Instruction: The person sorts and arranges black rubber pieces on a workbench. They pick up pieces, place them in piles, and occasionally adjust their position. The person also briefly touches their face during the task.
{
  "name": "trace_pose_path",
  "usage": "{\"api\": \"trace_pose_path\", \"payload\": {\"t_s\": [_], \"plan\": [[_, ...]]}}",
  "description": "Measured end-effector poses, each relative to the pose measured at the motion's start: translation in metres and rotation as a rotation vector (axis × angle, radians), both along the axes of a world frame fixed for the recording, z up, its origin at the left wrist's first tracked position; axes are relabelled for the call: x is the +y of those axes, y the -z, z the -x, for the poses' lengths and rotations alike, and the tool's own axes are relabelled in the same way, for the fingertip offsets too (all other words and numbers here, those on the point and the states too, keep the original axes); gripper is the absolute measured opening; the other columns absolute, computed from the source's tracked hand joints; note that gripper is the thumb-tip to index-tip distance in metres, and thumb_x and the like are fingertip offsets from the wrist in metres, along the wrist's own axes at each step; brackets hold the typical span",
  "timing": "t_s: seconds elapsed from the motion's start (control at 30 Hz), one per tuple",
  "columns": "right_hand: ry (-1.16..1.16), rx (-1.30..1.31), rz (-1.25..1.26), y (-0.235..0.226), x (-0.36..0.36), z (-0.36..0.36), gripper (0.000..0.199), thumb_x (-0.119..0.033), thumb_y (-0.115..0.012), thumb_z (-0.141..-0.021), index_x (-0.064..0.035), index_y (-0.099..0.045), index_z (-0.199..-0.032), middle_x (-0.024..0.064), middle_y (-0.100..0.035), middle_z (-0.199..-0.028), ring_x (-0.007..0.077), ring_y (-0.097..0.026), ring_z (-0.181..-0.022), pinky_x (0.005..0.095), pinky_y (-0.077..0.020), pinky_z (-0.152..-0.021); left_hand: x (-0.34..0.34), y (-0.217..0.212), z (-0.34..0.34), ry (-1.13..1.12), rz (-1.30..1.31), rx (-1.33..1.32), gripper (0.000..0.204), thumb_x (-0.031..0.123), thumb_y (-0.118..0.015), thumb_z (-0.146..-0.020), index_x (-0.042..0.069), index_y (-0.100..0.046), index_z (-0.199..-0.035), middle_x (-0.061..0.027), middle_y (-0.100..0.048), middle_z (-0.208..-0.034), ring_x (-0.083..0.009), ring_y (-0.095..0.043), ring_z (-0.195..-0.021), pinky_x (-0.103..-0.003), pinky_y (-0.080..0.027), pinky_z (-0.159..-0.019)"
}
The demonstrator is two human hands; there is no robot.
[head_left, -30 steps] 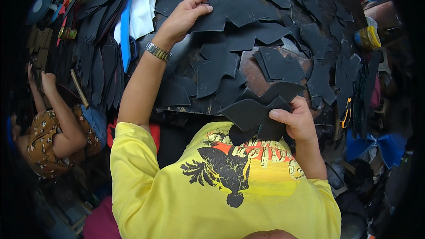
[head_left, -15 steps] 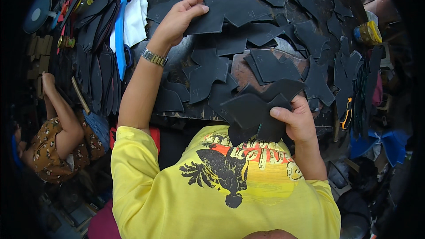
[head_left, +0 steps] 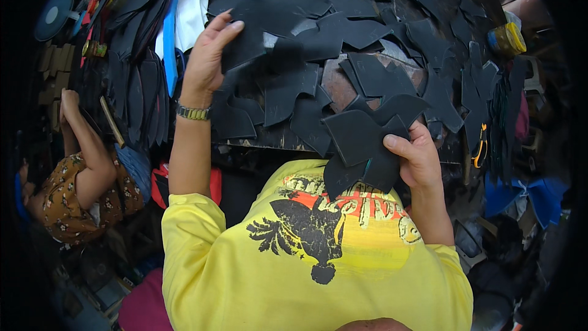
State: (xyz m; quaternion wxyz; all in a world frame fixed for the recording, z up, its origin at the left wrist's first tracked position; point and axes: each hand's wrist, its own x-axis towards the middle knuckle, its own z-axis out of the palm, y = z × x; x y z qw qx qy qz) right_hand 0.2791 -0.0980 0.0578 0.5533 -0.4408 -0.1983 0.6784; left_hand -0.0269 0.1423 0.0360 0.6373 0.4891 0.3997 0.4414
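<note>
In my right hand (head_left: 419, 156), near the table's front edge, is a loose fan of several black cut-out pieces (head_left: 361, 138), with the thumb pressed on top. They look like flat sheet material, perhaps leather, with pointed, curved edges. My left hand (head_left: 211, 55) is raised over the left part of the table. Its thumb and fingers pinch the edge of another black cut-out piece (head_left: 251, 40), which is smeared by motion. Beneath both hands, many similar black pieces (head_left: 288, 95) overlap on the dark table, some with faint pale marks.
Left of the pieces lie a blue strip (head_left: 169, 37), white cloth (head_left: 192, 15) and stacked long black pieces (head_left: 142, 101). At right are an orange-handled cutter (head_left: 481, 147) and a yellow-lidded jar (head_left: 508, 38). Another person in a brown floral top (head_left: 82, 199) sits at far left.
My left hand has moved left and slightly toward me, bringing a black piece with it. My right hand keeps its fan of pieces, shifted slightly right.
</note>
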Motion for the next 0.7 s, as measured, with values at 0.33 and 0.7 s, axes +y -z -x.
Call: {"api": "trace_pose_path", "payload": {"t_s": [0.33, 0.7], "plan": [[0.111, -0.11, 0.032, -0.004, -0.004, -0.007, 0.037, 0.0, -0.071, -0.089, -0.0011, -0.063, -0.125, 0.0096, -0.072, -0.114, 0.0175, -0.07, -0.1, 0.0311, -0.0577, -0.089, -0.03, 0.008, 0.058, -0.12, 0.047, 0.048, 0.046, 0.009, -0.066, -0.097, -0.002, -0.052, -0.14, -0.0091, -0.071, -0.117, -0.0148, -0.07, -0.104, -0.025, -0.056, -0.091], [0.101, 0.012, 0.043, 0.011, -0.006, -0.002, 0.035, -0.025, -0.061, -0.103, 0.004, -0.065, -0.122, 0.012, -0.072, -0.117, 0.0176, -0.069, -0.106, 0.0303, -0.0543, -0.094, -0.11, 0.033, 0.009, 0.437, 0.542, -0.809, 0.038, 0.018, -0.053, -0.106, -0.003, -0.055, -0.137, -0.0207, -0.064, -0.133, -0.0333, -0.064, -0.122, -0.057, -0.048, -0.109]]}}
